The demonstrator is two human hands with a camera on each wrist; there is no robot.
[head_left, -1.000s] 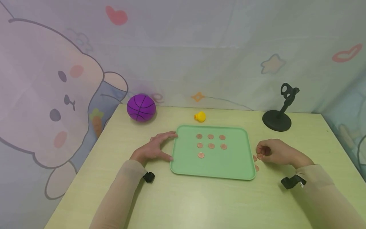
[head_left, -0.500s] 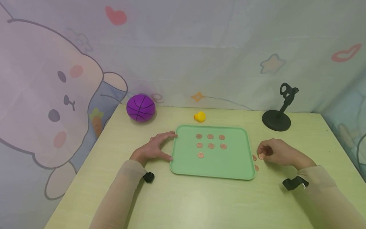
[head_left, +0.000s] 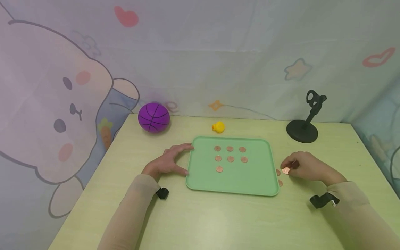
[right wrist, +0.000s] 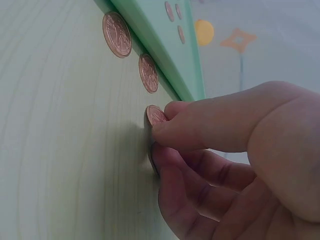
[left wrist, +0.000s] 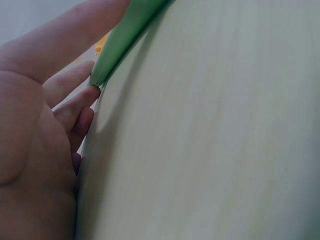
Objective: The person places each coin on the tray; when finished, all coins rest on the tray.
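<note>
My left hand [head_left: 167, 161] touches the left side of the green tray [head_left: 203, 184] with thumb and fingers spread along its rim. In the left wrist view the fingertips meet the tray edge [left wrist: 112, 55]. On the right, my right hand [head_left: 303, 166] pinches a copper coin [head_left: 285, 170] just off the table, beside the tray's right edge. The right wrist view shows that coin [right wrist: 156, 115] at the thumb tip, with a dark thin edge [right wrist: 153, 159] below it under the curled fingers. Two more coins, one [right wrist: 148, 73] and another [right wrist: 117, 34], lie against the tray's outer side.
Several copper coins, one of them a lone coin [head_left: 219, 169] in the front row, lie in rows on the tray. Behind it stand a purple ball [head_left: 154, 117], a small yellow toy [head_left: 218, 127] and a black stand [head_left: 302, 131]. A printed cloth backs the table.
My right hand has shifted slightly right, away from the tray, and the coin at its fingertips moved with it and shows more of its face. My left hand and the tray have stayed put.
</note>
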